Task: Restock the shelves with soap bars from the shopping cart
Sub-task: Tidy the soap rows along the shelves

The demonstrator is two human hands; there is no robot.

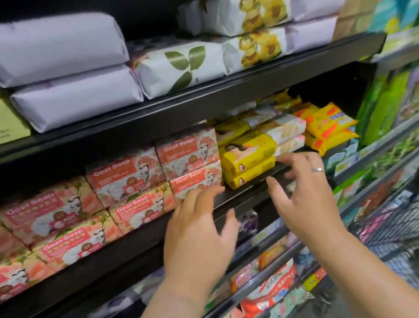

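left hand [199, 230] + right hand [305, 194]: fingers [293, 159] spread, holding nothing | yellow soap bars [248, 162] at 12 o'clock, stacked at shelf [245, 194] lip | likely squaring stack

Dim shelving, motion blur, warped edges

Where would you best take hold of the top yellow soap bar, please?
Probably from the front: fingers over the top yellow bar, thumb on its front face. Its left end abuts the Goat Soap boxes, blocking an end grip.
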